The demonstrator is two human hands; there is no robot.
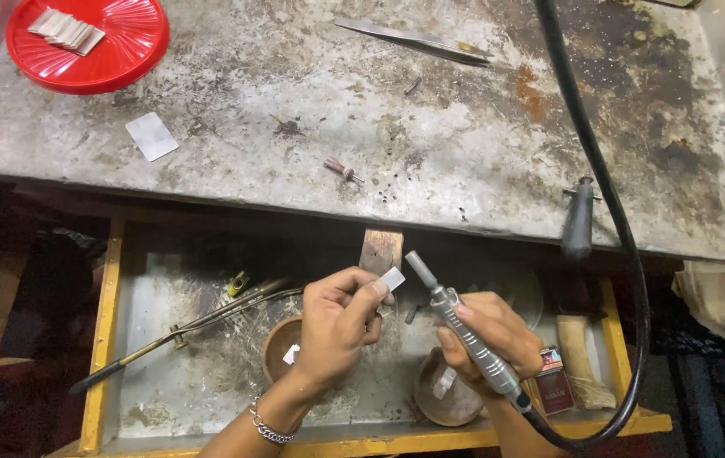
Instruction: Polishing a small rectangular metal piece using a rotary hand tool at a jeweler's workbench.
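Observation:
My left hand (pixel 338 324) pinches a small flat silver metal piece (pixel 392 278) between thumb and fingers, held over the open drawer. My right hand (pixel 488 339) grips a silver rotary handpiece (pixel 464 329), its tip pointing up and left, a short way from the metal piece. A thick black flexible shaft (pixel 600 170) runs from the handpiece's rear, loops low right and climbs across the bench. A wooden bench peg (pixel 381 251) juts out just behind the metal piece.
A red plate (pixel 116 59) with several metal pieces sits far left on the worn metal bench (pixel 430 127), with a loose metal square (pixel 152 136), a small bur (pixel 342 170) and a file (pixel 413 37). The yellow-framed drawer (pixel 104 339) holds two bowls (pixel 449 405), tongs (pixel 184 331) and a small red box (pixel 554 380).

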